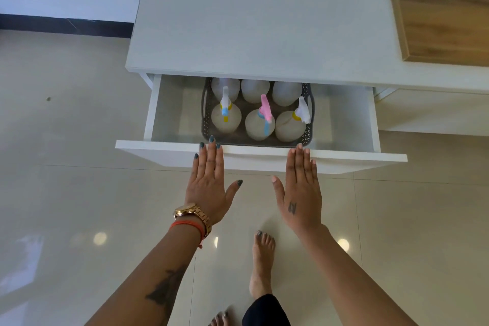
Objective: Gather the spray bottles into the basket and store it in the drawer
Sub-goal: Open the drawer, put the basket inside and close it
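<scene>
A grey perforated basket point(205, 111) sits inside the open white drawer point(169, 114). Several translucent spray bottles point(226, 116) stand upright in it, with white, pink and blue trigger heads. The back row is partly under the cabinet top. My left hand point(209, 182) lies flat with straight fingers against the drawer front point(344, 159), fingertips over its top edge. My right hand point(301, 188) is also flat against the drawer front, fingers straight and together. Neither hand holds anything.
The white cabinet top point(264, 21) spreads above the drawer. A wooden panel point(444, 8) lies at the upper right. Glossy beige floor tiles point(66, 167) surround the cabinet. My bare foot point(262, 264) stands below the hands.
</scene>
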